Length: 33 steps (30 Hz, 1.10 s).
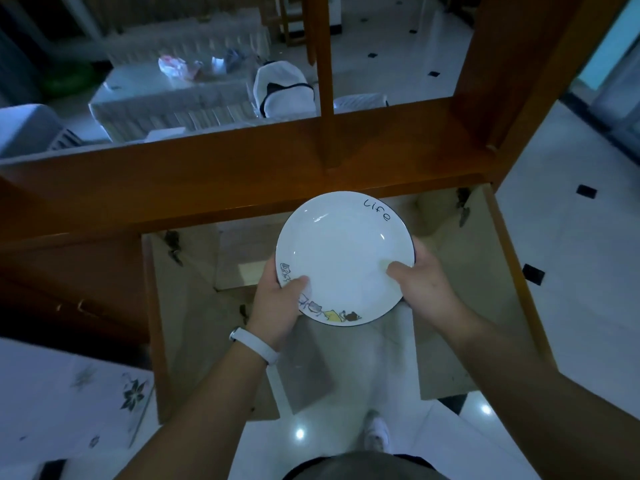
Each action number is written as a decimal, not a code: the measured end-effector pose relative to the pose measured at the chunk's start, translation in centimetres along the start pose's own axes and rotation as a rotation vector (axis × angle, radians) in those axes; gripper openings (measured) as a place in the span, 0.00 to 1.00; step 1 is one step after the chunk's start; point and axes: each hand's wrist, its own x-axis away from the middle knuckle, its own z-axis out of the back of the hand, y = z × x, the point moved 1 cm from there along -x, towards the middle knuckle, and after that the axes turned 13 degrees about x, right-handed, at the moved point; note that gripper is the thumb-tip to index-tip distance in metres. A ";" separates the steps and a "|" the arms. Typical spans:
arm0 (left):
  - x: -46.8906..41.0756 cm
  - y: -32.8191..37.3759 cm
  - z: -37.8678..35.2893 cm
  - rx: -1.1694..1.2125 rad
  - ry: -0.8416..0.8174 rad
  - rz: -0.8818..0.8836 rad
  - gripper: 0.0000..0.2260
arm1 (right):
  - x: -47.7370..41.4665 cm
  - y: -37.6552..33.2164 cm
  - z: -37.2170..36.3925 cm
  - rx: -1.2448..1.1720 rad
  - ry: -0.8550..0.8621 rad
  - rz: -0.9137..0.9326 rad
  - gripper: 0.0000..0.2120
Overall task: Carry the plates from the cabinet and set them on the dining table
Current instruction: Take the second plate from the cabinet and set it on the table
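Observation:
A white plate (341, 251) with a dark rim, the word "life" and small cartoon drawings is held level in front of me, above the open wooden cabinet (242, 174). My left hand (277, 303) grips its near left edge, thumb on top. My right hand (424, 289) grips the near right edge, thumb lying on the plate's inside. Both cabinet doors (162, 306) stand swung open towards me. Beyond the cabinet's top rail a table (166, 95) under a pale cloth is visible, with bags and wrappers on it.
A covered chair (284, 88) stands beside that table. A wooden post (502, 64) rises at the cabinet's right end. Glossy white floor tiles with black diamonds (568, 209) spread to the right. A white surface with flower prints (79, 403) lies at my lower left.

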 end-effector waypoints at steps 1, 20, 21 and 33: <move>0.1 0.2 0.3 0.008 -0.021 0.004 0.21 | 0.6 -0.2 -0.2 0.000 0.015 -0.001 0.24; 6.5 0.5 0.2 -0.024 -0.494 0.113 0.18 | 18.2 1.7 -1.8 -0.028 0.535 -0.088 0.23; 7.1 0.1 -0.4 -0.020 -0.524 0.133 0.18 | 19.4 2.0 -1.6 -0.038 0.576 -0.094 0.23; 19.0 -3.8 -9.5 -0.103 -0.926 0.212 0.20 | 35.3 7.3 3.7 -0.175 0.983 -0.191 0.24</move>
